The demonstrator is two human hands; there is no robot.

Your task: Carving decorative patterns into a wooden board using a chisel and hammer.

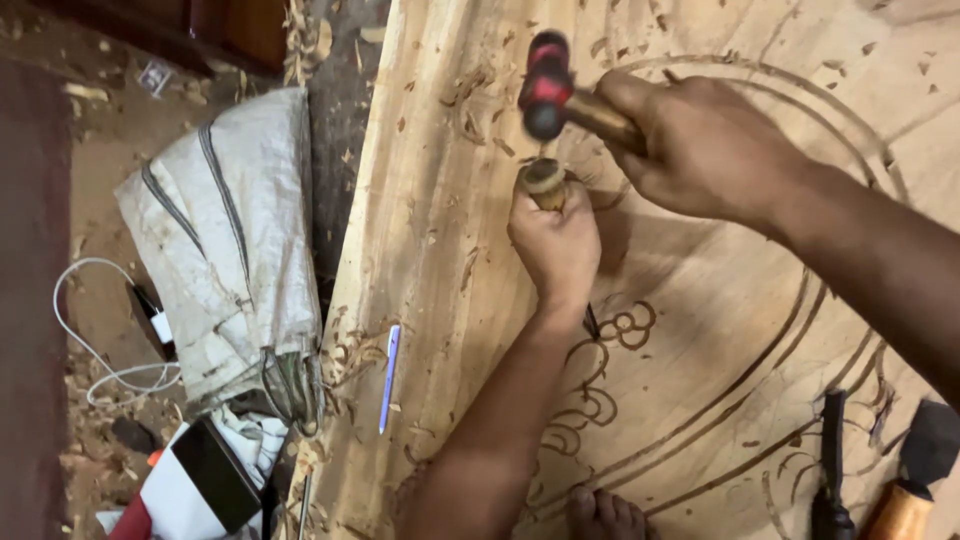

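Observation:
My left hand (556, 240) is wrapped around a wooden-handled chisel (544, 181), whose worn butt end sticks up above my fist. My right hand (700, 145) grips the wooden handle of a mallet (546, 85) with a red and black head, blurred, just above the chisel's butt. Both hands are over a large pale wooden panel (440, 250) with carved curved lines and drawn scroll patterns. The chisel's blade is hidden under my left hand.
A blue pen (389, 377) lies on the panel's left part. Other chisels (830, 470) with dark and wooden handles lie at the lower right. A white sack (235, 240), a white cable (95, 350) and wood chips are on the floor to the left. Toes (605, 515) show at the bottom.

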